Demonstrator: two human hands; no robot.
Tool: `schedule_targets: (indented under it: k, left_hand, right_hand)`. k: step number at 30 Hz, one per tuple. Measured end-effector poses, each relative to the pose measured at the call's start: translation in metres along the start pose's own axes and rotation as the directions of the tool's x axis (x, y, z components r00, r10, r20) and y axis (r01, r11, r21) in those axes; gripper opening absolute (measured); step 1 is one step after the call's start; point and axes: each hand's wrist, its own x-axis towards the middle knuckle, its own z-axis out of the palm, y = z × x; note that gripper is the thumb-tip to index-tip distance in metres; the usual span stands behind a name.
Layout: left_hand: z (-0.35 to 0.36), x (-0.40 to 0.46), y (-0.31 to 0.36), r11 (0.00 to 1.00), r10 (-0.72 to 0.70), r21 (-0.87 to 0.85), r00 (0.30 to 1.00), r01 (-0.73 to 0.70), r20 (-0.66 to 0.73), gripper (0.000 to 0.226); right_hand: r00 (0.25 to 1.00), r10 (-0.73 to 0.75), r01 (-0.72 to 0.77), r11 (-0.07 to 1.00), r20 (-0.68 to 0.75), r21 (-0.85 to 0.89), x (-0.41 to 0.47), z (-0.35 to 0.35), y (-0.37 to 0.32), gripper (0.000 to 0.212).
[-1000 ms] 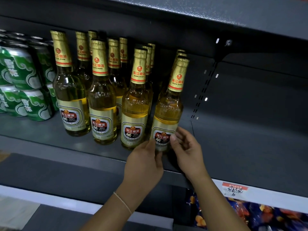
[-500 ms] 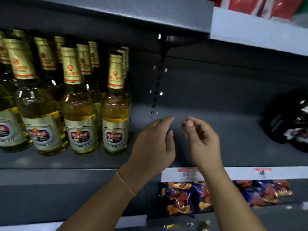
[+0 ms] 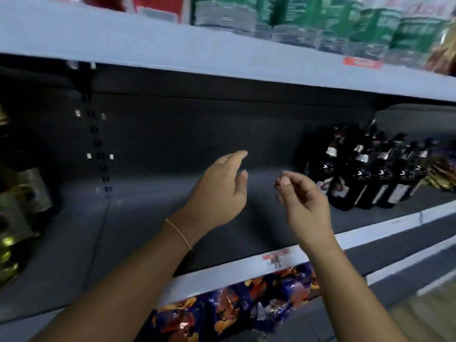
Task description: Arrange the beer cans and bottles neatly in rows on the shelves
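My left hand [image 3: 219, 191] and my right hand [image 3: 304, 203] hover side by side over a bare stretch of the dark grey shelf [image 3: 148, 233], both holding nothing, fingers loosely apart and slightly curled. Several dark bottles [image 3: 365, 174] with white labels stand in rows at the right of this shelf, a short way right of my right hand. The amber beer bottles [image 3: 17, 208] with gold foil are blurred at the far left edge, well away from my left hand.
The upper shelf [image 3: 172, 48] carries green-labelled packs [image 3: 308, 18] and red packs. Blue and orange snack bags [image 3: 234, 307] lie below the shelf's white price strip [image 3: 246, 270]. A slotted upright [image 3: 98, 144] runs down the back panel at left.
My view swung right along the shelf. Both hands left the gold-topped bottles and moved right over the bare shelf; the dark bottles came closer into view.
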Motion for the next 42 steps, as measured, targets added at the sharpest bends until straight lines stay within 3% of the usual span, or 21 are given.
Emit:
schedule_targets:
  k: [10,16,20,29,42]
  left_hand:
    - [0.132,0.072,0.051,0.999,-0.02,0.042,0.989,0.013,0.15,0.046]
    - [0.169,0.088,0.052,0.984,-0.174,0.004,0.951,0.178,0.256,0.047]
    - [0.177,0.09,0.051,0.971,-0.237,0.027,0.929,0.239,0.285,0.048]
    - [0.163,0.088,0.037,0.968,-0.25,0.047,0.936,0.246,0.25,0.047]
    - [0.147,0.085,0.024,0.972,-0.231,0.014,0.939,0.235,0.256,0.048]
  right_hand:
    - [0.997,-0.04,0.026,0.982,-0.071,-0.189,0.112,-0.118,0.045,0.03]
    - [0.999,-0.006,-0.004,0.954,-0.032,-0.299,0.165,-0.13,0.059,0.06]
    - [0.996,0.092,-0.088,0.941,-0.002,-0.326,0.194,-0.123,0.064,0.038]
    - [0.988,0.117,-0.147,0.91,-0.101,-0.388,0.217,-0.107,0.084,0.028]
    - [0.985,0.077,-0.136,0.893,-0.152,-0.428,0.218,-0.105,0.087,0.035]
